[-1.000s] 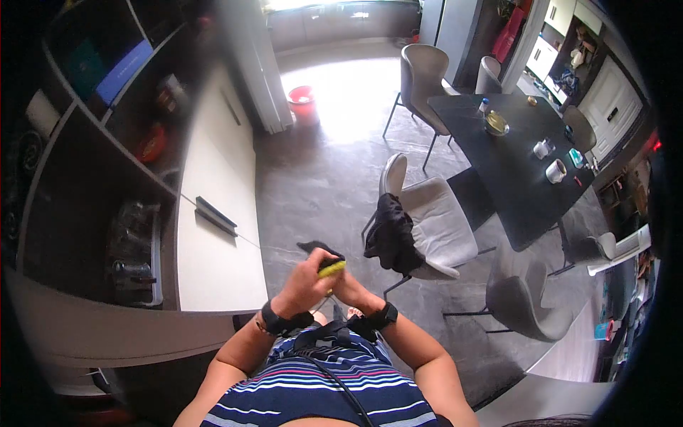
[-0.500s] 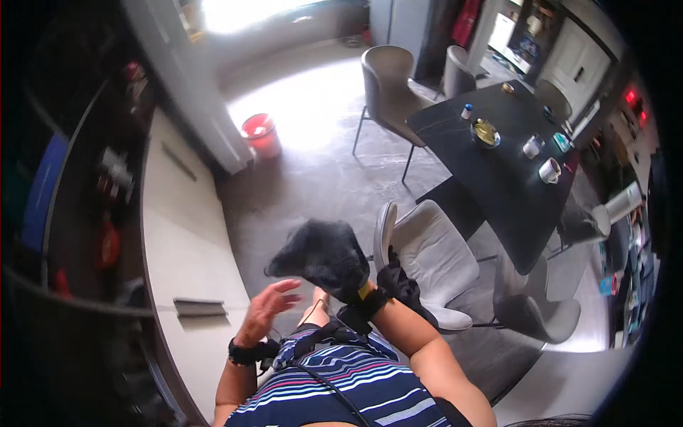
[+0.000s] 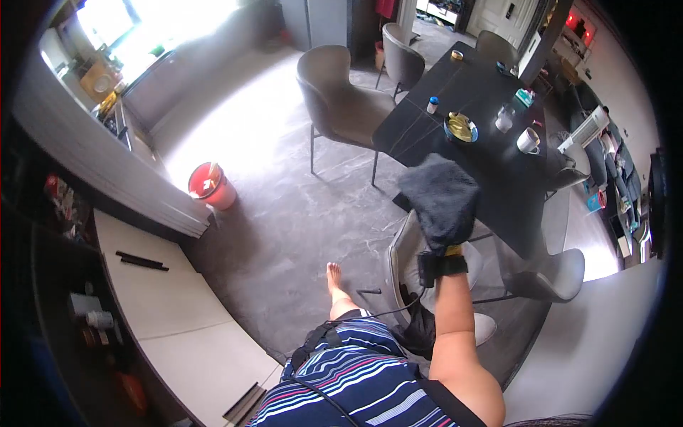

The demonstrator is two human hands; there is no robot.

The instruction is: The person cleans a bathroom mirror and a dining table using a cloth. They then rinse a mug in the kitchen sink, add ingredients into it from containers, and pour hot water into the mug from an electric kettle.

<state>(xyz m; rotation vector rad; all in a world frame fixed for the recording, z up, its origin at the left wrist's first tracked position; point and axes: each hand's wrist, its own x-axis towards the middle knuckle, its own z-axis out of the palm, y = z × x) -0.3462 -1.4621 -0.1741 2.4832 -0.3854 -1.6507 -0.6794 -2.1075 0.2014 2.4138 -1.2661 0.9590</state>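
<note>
Where R arm (image 3: 454,313) reaches out, table (image 3: 509,203): dark top, mitt seen against its near edge; contact w/ surface can't be confirmed.
Chair (image 3: 405,249): pale, under forearm; backrest poss. snag pt. Rec. stance square to it, arm passing over the back, not dragging across.
Bucket (image 3: 222,196): red, on floor, well apart from R arm.
Garment (image 3: 418,331): dark, on chair, beside forearm; rec. sleeve-side clearance so it isn't pulled off.
Mitt (image 3: 437,188): dark, fuzzy-looking, worn on R hand (image 3: 442,213), raised over chair by table edge. Rec. seat it fully to fingertips, no loose end; if set on a surface, palm flat, light even pressure, slow strokes.
L hand: not in view, state N/A.
Cable (image 3: 384,313): runs from wrist strap (image 3: 441,268) twd waist; rec. slack clear of chair back, else reach may be checked.
Bowl (image 3: 449,132): on table, yellow contents, just beyond mitt; likely first item knocked. Rec. wide berth.
Mug (image 3: 528,140): white, upright, farther R; same caution.
Bottle (image 3: 432,105): small, upright, beyond bowl; tip risk, in my est.
Cuff (image 3: 453,250): yellow, at wrist; should sit snug, no twist.
Fingers: hidden inside mitt; can't tell if spread or closed. No other held item seen.
</note>
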